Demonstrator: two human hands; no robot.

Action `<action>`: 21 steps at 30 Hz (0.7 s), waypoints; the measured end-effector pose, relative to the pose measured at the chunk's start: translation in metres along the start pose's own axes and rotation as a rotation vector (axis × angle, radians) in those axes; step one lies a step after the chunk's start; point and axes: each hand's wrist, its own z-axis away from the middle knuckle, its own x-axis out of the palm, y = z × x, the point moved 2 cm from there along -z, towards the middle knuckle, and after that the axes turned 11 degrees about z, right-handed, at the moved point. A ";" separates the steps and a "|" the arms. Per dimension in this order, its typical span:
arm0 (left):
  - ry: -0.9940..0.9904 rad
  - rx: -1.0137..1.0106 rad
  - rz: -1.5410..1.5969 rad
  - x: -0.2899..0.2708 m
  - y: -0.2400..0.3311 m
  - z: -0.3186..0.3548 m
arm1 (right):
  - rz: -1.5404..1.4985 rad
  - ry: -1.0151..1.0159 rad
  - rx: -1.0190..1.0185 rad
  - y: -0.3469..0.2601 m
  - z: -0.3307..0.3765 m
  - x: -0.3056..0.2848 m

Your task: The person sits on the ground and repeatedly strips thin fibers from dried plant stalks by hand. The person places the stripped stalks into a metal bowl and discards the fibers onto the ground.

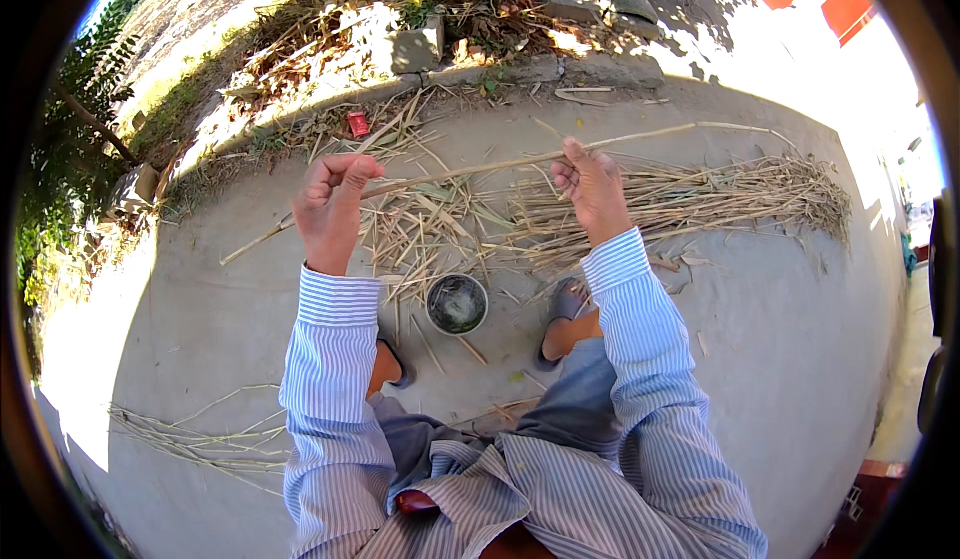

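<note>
A long, thin dry stalk [462, 171] is stretched across in front of me, with its thick end low at the left and its tip bending down at the far right. My left hand [334, 204] is closed on it, fingers curled and thumb pressed in. Farther right, my right hand [592, 189] pinches the same stalk between thumb and fingers. Under and beyond my right hand lies a large bundle of dry stalks [720, 197]. Stripped husks and leaves [415, 234] are scattered on the ground between my hands.
A round bowl [457, 305] with dark contents and a pale patch stands between my feet. At the left lies a smaller group of stalks [205, 446]. A low stone kerb [510, 71] runs behind, heaped with dry plant litter. A small red packet [357, 124] lies near it.
</note>
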 end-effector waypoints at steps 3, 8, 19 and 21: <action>-0.065 0.282 -0.491 0.000 -0.002 -0.010 | 0.052 -0.104 0.028 0.023 0.004 0.027; -0.456 0.461 -0.859 0.037 -0.019 -0.004 | -0.076 -0.248 0.038 0.039 0.016 0.080; -0.490 -0.099 -0.581 -0.019 -0.060 -0.017 | -0.067 -0.099 0.001 0.023 -0.022 0.029; -0.467 -0.316 -0.401 -0.027 -0.075 -0.020 | -0.078 -0.121 -0.007 0.024 -0.017 0.037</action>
